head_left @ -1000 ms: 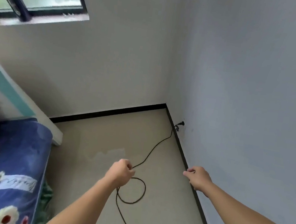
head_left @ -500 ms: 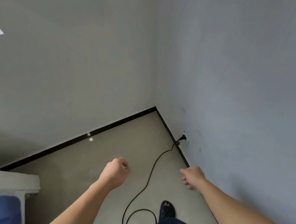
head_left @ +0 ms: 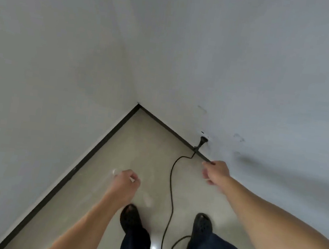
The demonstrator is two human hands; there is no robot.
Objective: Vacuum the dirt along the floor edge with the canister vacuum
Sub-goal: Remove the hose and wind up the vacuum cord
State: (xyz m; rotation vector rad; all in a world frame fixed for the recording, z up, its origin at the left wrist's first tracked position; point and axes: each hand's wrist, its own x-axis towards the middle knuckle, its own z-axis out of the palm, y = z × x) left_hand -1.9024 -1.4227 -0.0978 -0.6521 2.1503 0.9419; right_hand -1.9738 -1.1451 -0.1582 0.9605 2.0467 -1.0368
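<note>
Pale walls [head_left: 62, 69] met above a beige floor [head_left: 136, 141] edged by black skirting [head_left: 92, 150]. No canister vacuum showed; only a limp cord [head_left: 171, 177] ran from the wall plug [head_left: 202, 141] between both shoes [head_left: 130, 217]. Right hand [head_left: 215, 171] hung loosely curled, empty; left hand [head_left: 125, 184] curled, contents unclear. Probably the canister would roll heavily, best steered by its rigid wand.

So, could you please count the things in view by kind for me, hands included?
Hands: 2 (left hand, right hand)
Shoes: 2 (left shoe, right shoe)
Cord: 1
Plug: 1
Total: 6
</note>
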